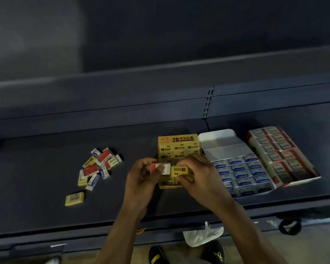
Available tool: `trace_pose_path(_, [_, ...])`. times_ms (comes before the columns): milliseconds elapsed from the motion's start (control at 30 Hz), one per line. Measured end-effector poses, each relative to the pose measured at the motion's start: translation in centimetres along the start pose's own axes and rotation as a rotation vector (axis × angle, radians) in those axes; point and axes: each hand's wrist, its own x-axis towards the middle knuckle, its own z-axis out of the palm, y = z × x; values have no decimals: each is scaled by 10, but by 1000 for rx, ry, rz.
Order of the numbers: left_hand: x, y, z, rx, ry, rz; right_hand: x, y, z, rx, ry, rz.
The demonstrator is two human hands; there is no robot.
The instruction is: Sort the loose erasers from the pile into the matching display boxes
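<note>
Nearest you on the shelf [36, 178], one lone yellow eraser [74, 198] lies at the left. Your left hand [141, 176] pinches a red-and-white eraser [159, 168], your right hand [200, 174] a yellow 2B eraser [180, 171], both above the yellow display box [179, 147]. The pile [99, 165] sits left; the blue box [240, 172] and red box [280, 155] stand right
</note>
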Motion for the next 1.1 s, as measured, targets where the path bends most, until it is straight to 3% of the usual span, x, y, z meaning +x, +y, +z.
trace_pose_path(367, [1,3,30,32,-38,-45,-8,29,-25,125,-10,70])
trace_pose_path(500, [3,3,24,53,-16,-52,-6,32,-24,119,-41,3])
trace_pose_path(767, [9,-5,7,293,72,-13,1,30,-10,123,-179,22])
trace_pose_path(867, [8,-6,3,361,85,-13,2,30,0,125,-144,-3])
trace_pose_path(1100, [4,-10,-2,396,82,-26,6,19,2,-50,-94,-139])
